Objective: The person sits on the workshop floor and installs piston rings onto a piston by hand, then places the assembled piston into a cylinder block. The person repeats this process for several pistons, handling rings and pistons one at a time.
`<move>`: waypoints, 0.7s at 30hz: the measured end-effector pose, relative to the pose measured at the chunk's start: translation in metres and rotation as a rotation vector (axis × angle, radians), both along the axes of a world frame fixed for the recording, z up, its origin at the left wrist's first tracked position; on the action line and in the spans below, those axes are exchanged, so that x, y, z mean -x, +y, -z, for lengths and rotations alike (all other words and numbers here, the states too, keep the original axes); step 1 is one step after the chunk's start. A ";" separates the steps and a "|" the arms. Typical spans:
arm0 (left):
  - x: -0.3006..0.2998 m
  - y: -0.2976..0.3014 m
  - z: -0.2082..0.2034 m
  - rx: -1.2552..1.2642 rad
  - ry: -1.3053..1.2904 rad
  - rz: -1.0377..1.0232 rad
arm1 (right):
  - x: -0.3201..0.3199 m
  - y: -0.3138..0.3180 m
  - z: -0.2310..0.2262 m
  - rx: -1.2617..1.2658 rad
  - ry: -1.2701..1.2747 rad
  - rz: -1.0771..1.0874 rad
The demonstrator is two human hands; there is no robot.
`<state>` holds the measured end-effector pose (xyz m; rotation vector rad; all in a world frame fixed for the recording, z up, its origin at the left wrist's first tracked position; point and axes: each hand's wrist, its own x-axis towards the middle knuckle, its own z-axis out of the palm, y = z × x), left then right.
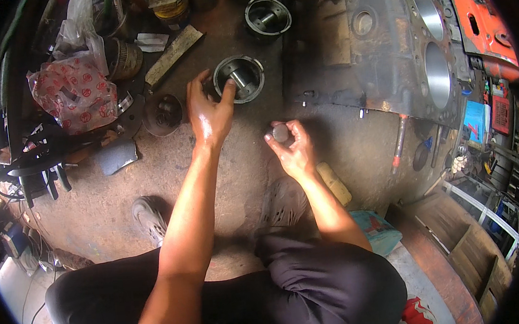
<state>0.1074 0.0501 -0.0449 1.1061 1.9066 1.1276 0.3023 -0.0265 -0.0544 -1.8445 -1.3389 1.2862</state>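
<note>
In the head view, a metal piston (256, 93) stands on the brown work surface, its hollow side up and a shiny pin crossing inside. My left hand (210, 114) is beside it with fingers apart, the thumb over its near-left rim and the other fingers just outside the left edge. To the right and nearer to me, my right hand (297, 153) is closed around a small piece with a round, flat grey end (280, 133); the rest of that piece is hidden in the fingers. Another piston (285, 21) stands farther back.
A large engine block (338, 76) with wide bores fills the right side. At left lie a printed plastic bag (74, 94), a round dark dish (162, 114), a flat strip (173, 57) and dark tools. A yellow block (334, 183) is beside my right forearm.
</note>
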 end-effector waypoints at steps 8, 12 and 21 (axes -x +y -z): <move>-0.011 -0.022 -0.004 -0.094 -0.067 -0.102 | 0.003 0.035 -0.058 -0.447 0.145 -0.426; -0.011 -0.016 -0.022 -0.329 0.216 0.053 | 0.019 0.060 -0.061 -0.490 -0.040 -0.593; 0.019 0.025 -0.048 0.034 -0.556 0.359 | 0.007 0.043 -0.065 0.104 0.557 -0.001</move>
